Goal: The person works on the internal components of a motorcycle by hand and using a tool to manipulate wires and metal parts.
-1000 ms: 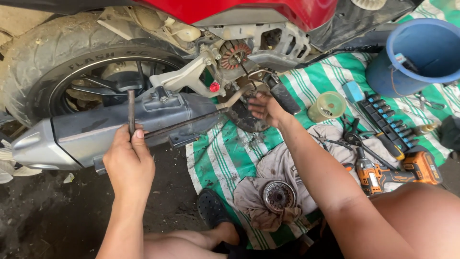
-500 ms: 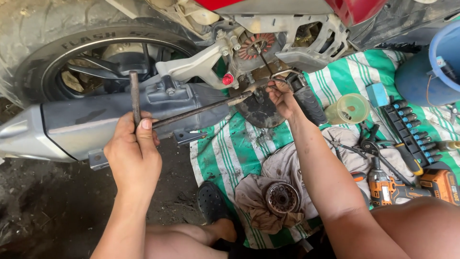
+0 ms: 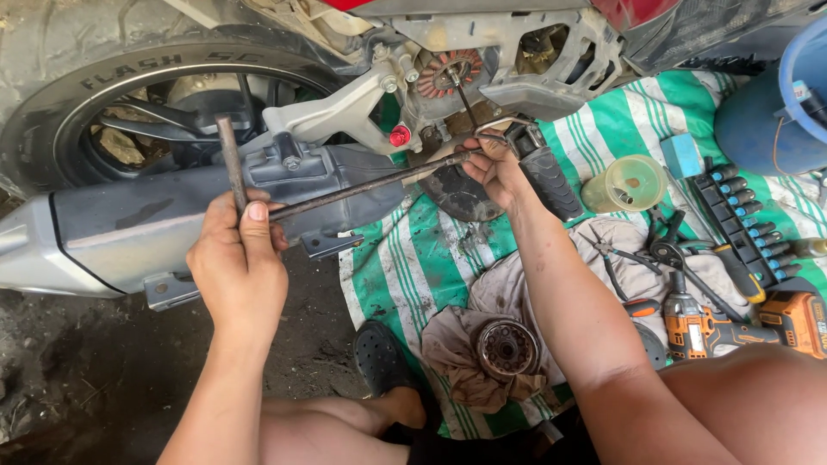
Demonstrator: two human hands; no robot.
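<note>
Here, the left hand (image 3: 237,263) is closed in a fist around the handle of a long rusty steel T-bar wrench (image 3: 362,185), thumb up, in front of the grey scooter exhaust muffler (image 3: 129,228). The wrench shaft runs rightward to the right hand (image 3: 495,172), whose fingers curl around its far end beside the black footpeg (image 3: 551,181), below the exposed reddish clutch assembly (image 3: 450,73). A round metal clutch part (image 3: 506,347) lies on a grey rag on the green-striped mat (image 3: 413,258), near right.

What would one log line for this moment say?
left hand: grips T-handle wrench | right hand: steadies wrench tip at engine | nearby: striped mat, cordless drill
</note>
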